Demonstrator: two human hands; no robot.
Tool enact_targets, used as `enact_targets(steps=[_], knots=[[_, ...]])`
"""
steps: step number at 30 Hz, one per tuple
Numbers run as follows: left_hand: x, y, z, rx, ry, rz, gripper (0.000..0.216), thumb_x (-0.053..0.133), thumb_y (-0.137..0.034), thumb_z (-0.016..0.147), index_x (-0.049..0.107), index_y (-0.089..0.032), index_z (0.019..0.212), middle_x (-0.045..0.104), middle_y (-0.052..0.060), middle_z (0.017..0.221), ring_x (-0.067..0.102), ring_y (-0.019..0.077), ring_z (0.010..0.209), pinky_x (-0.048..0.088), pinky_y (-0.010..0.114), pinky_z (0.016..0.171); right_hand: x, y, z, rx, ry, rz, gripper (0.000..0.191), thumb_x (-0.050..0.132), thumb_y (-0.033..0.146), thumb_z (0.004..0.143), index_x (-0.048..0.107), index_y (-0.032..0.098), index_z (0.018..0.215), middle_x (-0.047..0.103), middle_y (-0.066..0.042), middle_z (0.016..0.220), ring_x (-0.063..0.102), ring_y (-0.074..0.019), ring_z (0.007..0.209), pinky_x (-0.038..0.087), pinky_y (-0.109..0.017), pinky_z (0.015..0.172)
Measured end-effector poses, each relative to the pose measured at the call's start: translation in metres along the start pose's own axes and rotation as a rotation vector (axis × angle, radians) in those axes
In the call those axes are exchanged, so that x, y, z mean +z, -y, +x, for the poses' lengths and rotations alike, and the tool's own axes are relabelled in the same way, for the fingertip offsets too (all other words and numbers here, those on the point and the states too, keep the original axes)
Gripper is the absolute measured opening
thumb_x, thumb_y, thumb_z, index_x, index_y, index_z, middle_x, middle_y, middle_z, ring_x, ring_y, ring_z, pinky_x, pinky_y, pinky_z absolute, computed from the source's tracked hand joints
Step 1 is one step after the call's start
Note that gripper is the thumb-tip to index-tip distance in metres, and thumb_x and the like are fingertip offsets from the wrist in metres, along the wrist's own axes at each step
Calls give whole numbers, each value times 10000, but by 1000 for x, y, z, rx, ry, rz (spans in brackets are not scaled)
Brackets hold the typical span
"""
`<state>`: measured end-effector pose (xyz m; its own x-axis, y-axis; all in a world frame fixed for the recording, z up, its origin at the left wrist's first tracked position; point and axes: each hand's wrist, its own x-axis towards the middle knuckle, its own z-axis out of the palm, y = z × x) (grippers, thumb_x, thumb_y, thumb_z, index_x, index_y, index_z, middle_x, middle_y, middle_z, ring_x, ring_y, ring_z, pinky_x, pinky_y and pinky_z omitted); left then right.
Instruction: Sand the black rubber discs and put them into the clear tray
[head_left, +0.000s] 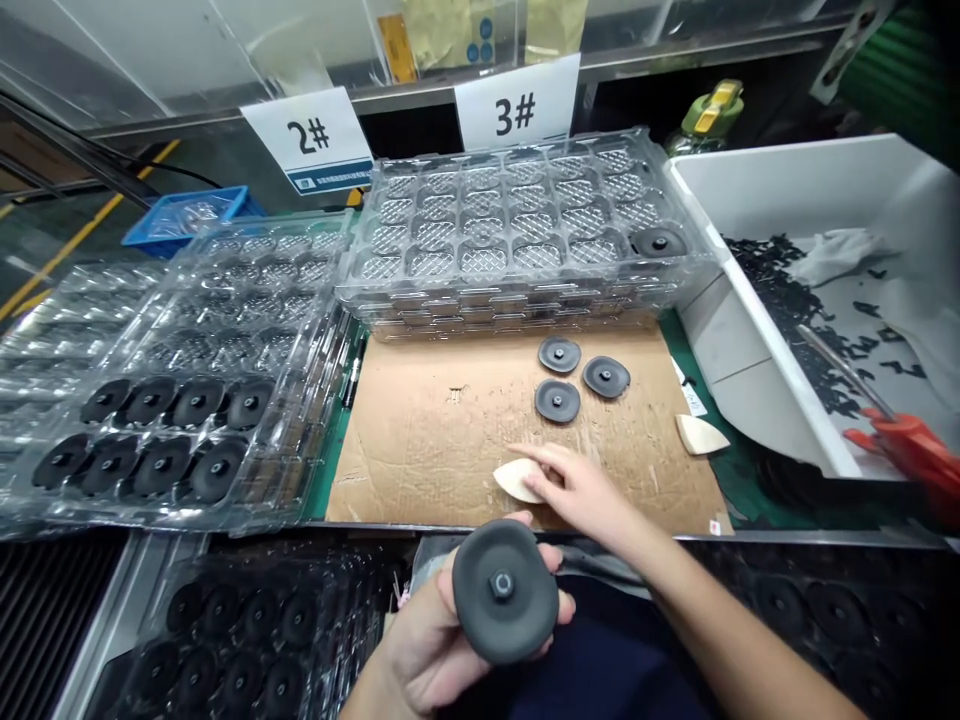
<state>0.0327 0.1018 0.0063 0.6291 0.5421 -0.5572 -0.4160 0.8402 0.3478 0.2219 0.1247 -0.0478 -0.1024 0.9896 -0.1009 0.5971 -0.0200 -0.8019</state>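
My left hand [431, 645] grips a black rounded disc-shaped part [517, 625] with a small raised nub at its centre. The part is held up near the camera, nub side facing up. Over the cardboard, the fingers of my right hand [577, 485] are closed on a cream-coloured pointed piece [514, 480], whose tip points left. Three similar black parts [557, 401] lie on the cardboard sheet [420, 430] beyond my right hand. Another cream pointed piece [701, 435] rests at the sheet's right edge.
Stacked clear plastic trays [484, 262] stand behind the cardboard, one black part in the top one. At left, another tray stack [289, 400] holds several black parts. A white bin [780, 400] at right contains black scraps and an orange-handled tool [900, 440]. More loaded trays sit below the table edge.
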Motion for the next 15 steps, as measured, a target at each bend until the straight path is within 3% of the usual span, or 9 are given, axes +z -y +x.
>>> enact_targets(steps=[3,6,9,12,15], knots=[[-1,-2,3,-76,43,-96,483,750,-325,605,625,-194,1052,662,91,1053,643,273,903,539,336,710,28,-20,-17,29,-97,-90,429,409,192,866,445,215,1293,450,-131,1251,497,-266,1106,435,-467,893],[-1,-6,4,-116,47,-183,427,778,-245,557,671,-192,967,700,55,966,664,228,823,543,259,647,43,-25,-25,9,-115,-138,422,463,218,846,467,241,1267,418,-116,1274,463,-283,1134,419,-472,918],[1,-12,2,-115,18,-162,456,795,-256,553,670,-230,990,698,41,981,659,219,846,539,263,683,44,-26,-15,-15,-128,-158,392,459,178,836,503,216,1224,425,-128,1255,490,-280,1092,439,-455,892],[1,-16,-1,-77,26,-129,472,807,-312,536,675,-259,986,691,31,1006,652,213,872,524,259,713,34,-20,0,-39,-162,-145,305,398,162,870,551,184,1133,516,-118,1098,555,-230,962,473,-397,828],[-6,-15,-4,-21,48,-124,541,798,-358,526,653,-262,1038,670,41,1069,635,237,936,498,283,785,29,-8,1,-104,-178,-103,304,385,211,905,489,190,1190,561,-93,1050,550,-202,957,469,-354,816]])
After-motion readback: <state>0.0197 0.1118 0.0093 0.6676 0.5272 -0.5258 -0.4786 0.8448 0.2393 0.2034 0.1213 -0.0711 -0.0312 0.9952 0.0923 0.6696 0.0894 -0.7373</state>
